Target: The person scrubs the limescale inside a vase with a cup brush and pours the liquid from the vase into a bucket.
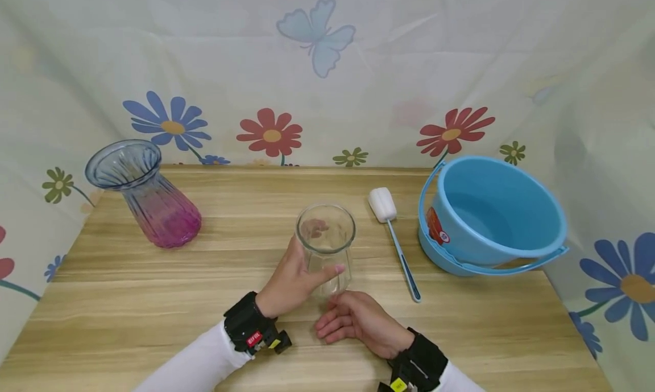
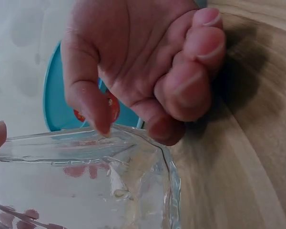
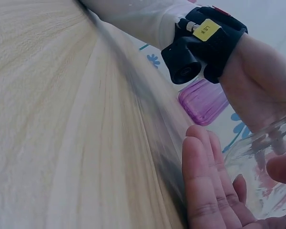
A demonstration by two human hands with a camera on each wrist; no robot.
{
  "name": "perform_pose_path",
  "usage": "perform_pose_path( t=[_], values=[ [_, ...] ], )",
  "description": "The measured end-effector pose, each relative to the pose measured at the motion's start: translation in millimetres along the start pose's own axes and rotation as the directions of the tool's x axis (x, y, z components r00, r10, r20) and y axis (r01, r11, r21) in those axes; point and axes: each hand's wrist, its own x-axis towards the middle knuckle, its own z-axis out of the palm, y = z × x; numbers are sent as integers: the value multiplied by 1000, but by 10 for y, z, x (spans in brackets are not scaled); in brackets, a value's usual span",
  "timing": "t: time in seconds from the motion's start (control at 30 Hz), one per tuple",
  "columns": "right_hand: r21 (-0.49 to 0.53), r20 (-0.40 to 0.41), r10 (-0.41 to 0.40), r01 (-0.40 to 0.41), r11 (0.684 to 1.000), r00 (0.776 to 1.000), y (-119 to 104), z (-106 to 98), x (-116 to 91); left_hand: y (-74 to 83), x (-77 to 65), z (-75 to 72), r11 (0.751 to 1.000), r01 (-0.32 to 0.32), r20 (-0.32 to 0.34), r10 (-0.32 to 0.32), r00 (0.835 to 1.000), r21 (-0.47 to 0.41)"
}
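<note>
A clear glass vase is at the middle of the table, its round rim facing up. My left hand grips its side, with the thumb across the front and fingers visible through the glass. At the lower end is my right hand. In the left wrist view, the right thumb and index finger meet the edge of the vase's thick base. The other right fingers stay off the glass, loosely extended in the right wrist view. There, the vase appears raised off the tabletop.
A blue-to-pink ribbed glass vase stands at the left. Right of the hands lies a white sponge brush with a blue handle. Beyond it is a light-blue bucket with its handle lowered. A flower-printed sheet surrounds the wooden table.
</note>
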Motion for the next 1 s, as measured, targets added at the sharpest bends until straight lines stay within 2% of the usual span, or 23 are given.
perform_pose_path(
  t=[0.2, 0.43, 1.0],
  values=[
    [17, 24, -5, 4, 1000, 1000, -9, -13, 19, -41, -3, 1, 1000, -5, 7, 5, 1000, 7],
    [22, 38, -20, 19, 1000, 999, -9, -20, 29, -45, 1, 10, 999, -40, 18, 40, 999, 26],
    [48, 53, -37, 35, 998, 998, 24, -44, -8, -44, -22, 29, 988, -41, 43, 35, 998, 147]
  ],
)
